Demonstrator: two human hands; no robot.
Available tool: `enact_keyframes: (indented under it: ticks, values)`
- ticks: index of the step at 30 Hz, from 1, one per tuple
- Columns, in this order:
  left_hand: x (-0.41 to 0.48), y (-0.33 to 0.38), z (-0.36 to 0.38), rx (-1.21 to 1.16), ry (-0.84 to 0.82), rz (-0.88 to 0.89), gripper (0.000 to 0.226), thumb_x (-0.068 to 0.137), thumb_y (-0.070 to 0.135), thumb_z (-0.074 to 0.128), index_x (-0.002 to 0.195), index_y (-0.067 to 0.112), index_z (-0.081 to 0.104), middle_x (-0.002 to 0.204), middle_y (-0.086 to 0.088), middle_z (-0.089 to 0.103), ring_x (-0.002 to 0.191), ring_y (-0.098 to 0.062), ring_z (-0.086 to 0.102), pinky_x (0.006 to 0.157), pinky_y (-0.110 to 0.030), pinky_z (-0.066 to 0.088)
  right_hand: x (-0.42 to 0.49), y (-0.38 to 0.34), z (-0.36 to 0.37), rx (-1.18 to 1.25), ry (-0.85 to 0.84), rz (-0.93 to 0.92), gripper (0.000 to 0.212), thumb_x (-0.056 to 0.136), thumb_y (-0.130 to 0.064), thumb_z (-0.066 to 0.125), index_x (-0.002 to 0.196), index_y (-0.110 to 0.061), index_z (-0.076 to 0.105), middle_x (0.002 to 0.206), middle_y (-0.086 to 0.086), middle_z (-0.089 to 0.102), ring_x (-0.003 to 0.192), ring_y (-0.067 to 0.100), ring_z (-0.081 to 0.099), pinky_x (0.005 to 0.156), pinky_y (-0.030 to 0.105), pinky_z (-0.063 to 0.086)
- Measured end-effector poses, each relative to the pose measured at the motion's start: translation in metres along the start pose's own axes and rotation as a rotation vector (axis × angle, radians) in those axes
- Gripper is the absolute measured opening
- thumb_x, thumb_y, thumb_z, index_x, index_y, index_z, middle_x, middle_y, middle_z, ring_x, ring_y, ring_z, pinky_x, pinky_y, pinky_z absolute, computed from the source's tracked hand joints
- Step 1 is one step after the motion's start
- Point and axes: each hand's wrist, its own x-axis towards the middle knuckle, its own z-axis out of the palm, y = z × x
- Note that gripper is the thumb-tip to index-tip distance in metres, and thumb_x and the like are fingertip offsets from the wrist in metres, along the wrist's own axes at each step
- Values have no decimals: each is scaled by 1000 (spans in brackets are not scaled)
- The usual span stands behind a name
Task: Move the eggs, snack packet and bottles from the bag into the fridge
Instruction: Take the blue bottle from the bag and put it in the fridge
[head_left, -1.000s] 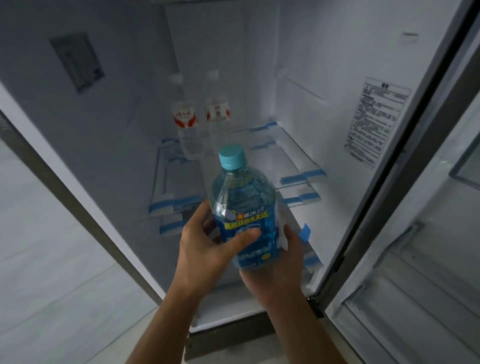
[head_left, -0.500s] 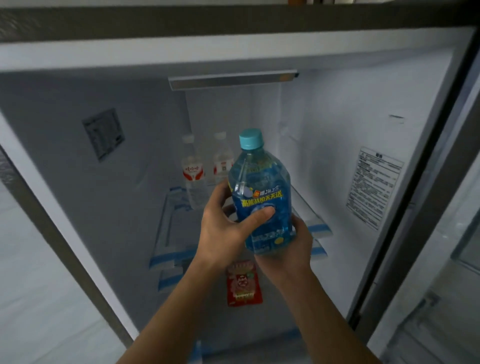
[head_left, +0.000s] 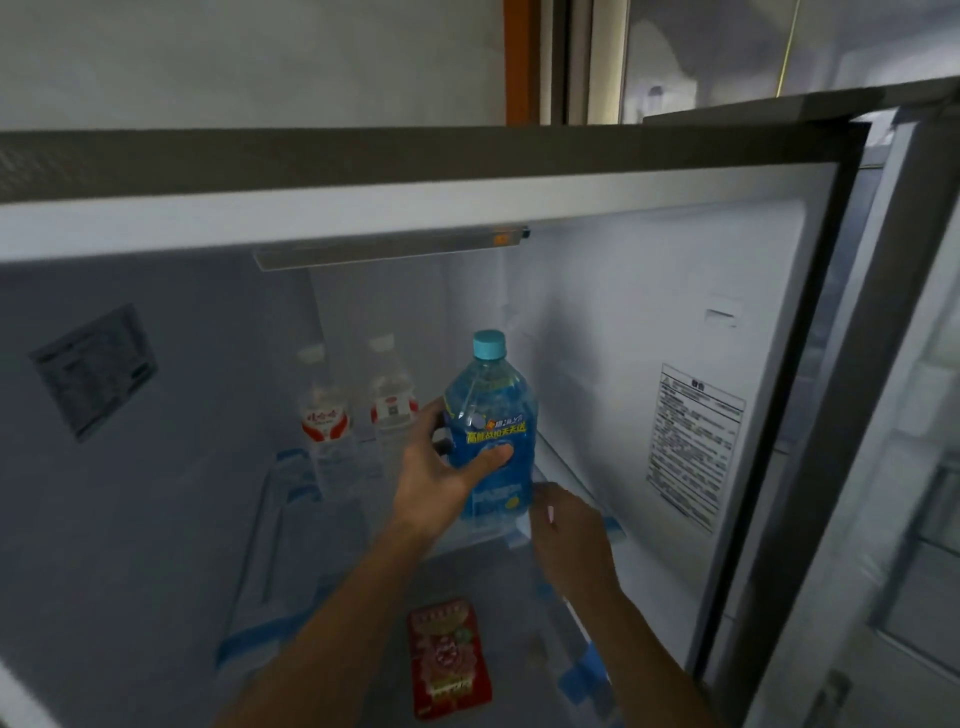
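Left hand (head_left: 441, 467) grips a blue bottle (head_left: 491, 441) around its middle, thumb pressed across the front of the yellow-lettered label and fingers wrapped round the far left side. Right hand (head_left: 566, 540) sits low at the bottle's right, just beside its base, seen from the back and blurred. I cannot tell whether its fingers touch the bottle or how far they are curled.

The blue bottle is upright inside the open fridge (head_left: 597, 322), its light-blue cap (head_left: 489, 345) on top and its base level with the upper shelf (head_left: 301, 519), toward that shelf's right side. Whether it already rests on the shelf or hangs just above it is unclear.

At the back left of the same shelf stands a clear bottle (head_left: 324, 421) with a red-and-white label, and just beside it, to the right, a second clear bottle (head_left: 392, 410) with a similar label. Both are upright with white caps, and the second one is close behind the left hand's fingers.

Below, on the lower shelf (head_left: 524, 623), a red snack packet (head_left: 449, 657) lies flat between the two forearms. Strips of blue tape (head_left: 244, 644) mark the shelf edges. A grey sticker (head_left: 93, 369) is on the fridge's left wall, a printed white label (head_left: 696, 452) on its right wall, and a light bar (head_left: 389, 249) runs under the ceiling. The fridge door (head_left: 924, 415) stands open at the right.
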Motion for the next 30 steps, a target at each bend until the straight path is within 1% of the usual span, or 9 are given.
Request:
enact_keyframes:
  ticks: [2, 5, 8, 10, 14, 21, 25, 28, 30]
  values:
    - [14, -8, 5, -8, -5, -6, 66, 69, 24, 87, 126, 23, 54, 118, 6, 63, 103, -16, 64, 74, -22, 58, -7, 16, 6, -326, 6, -161, 40, 95, -39, 48, 123, -17, 67, 112, 2, 69, 104, 19, 65, 90, 34, 54]
    - [31, -18, 14, -9, 2, -34, 68, 68, 25, 87, 127, 21, 53, 114, 11, 62, 100, -11, 64, 69, -18, 57, -12, 33, 14, -558, 15, -211, 55, 86, -50, 46, 120, -15, 71, 121, 6, 71, 117, 27, 65, 102, 50, 50]
    - [44, -30, 22, 33, 4, -35, 71, 70, 25, 86, 131, 18, 50, 110, 20, 60, 97, -1, 62, 74, -18, 57, -12, 38, 16, -600, 13, -214, 55, 87, -51, 45, 118, -16, 73, 123, 7, 71, 120, 28, 63, 106, 49, 44]
    - [52, -38, 26, 63, 7, -43, 72, 71, 24, 86, 133, 17, 49, 109, 20, 59, 96, 1, 60, 82, -26, 58, -12, 40, 16, -619, 16, -229, 54, 88, -50, 45, 119, -16, 72, 126, 7, 69, 122, 28, 62, 108, 48, 42]
    - [65, -51, 29, 89, 20, -57, 72, 71, 24, 87, 132, 18, 49, 116, 6, 62, 103, -13, 64, 90, -37, 57, -14, 42, 16, -627, 11, -241, 52, 92, -50, 43, 123, -17, 69, 130, 5, 67, 125, 27, 59, 110, 47, 42]
    - [85, -64, 30, 92, 17, -62, 62, 74, 23, 85, 124, 26, 48, 106, 19, 59, 101, -14, 64, 90, -38, 57, -13, 47, 20, -608, 17, -232, 55, 96, -55, 38, 130, -20, 64, 137, 4, 62, 132, 25, 54, 115, 44, 37]
    - [90, -71, 30, 42, 41, -102, 58, 77, 24, 82, 124, 26, 48, 109, 15, 62, 107, -18, 65, 90, -40, 57, -12, 49, 21, -599, 33, -243, 55, 95, -55, 39, 130, -21, 64, 137, 2, 62, 132, 25, 53, 115, 43, 34]
    - [92, -74, 28, 16, 35, -114, 79, 74, 31, 82, 140, 21, 40, 128, 3, 59, 115, -19, 63, 95, -46, 55, -12, 52, 22, -600, 40, -250, 54, 95, -55, 39, 131, -21, 63, 138, 2, 62, 133, 24, 52, 115, 42, 33]
    - [85, -76, 31, 13, 33, -161, 86, 73, 30, 83, 143, 19, 34, 133, 1, 55, 120, -20, 60, 98, -48, 53, -13, 54, 23, -603, 41, -249, 54, 95, -54, 39, 131, -22, 62, 138, 1, 61, 134, 24, 52, 115, 42, 32]
